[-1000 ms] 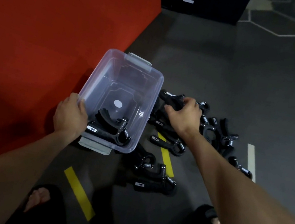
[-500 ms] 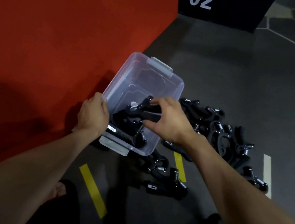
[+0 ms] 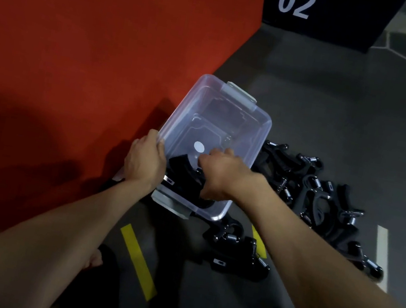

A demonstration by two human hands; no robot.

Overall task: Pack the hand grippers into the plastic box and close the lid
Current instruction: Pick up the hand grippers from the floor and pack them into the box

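A clear plastic box (image 3: 260, 139) with grey latches stands open on the dark floor at the edge of a red mat. My left hand (image 3: 145, 161) grips its near left rim. My right hand (image 3: 220, 173) reaches down inside the box, fingers curled on a black hand gripper (image 3: 182, 170) that lies among others at the near end. A pile of black hand grippers (image 3: 311, 192) with metal springs lies on the floor right of the box. Two more hand grippers (image 3: 240, 258) lie just in front of it. I see no lid.
The red mat (image 3: 79, 50) fills the left side. A black block marked 02 (image 3: 324, 12) stands at the back. A yellow tape strip (image 3: 138, 262) and a white stripe (image 3: 382, 256) mark the floor. My foot (image 3: 93, 260) is near the bottom.
My right hand took a hand gripper from the pile, carried it left over the rim and has lowered it into the box. My left hand stayed on the rim.
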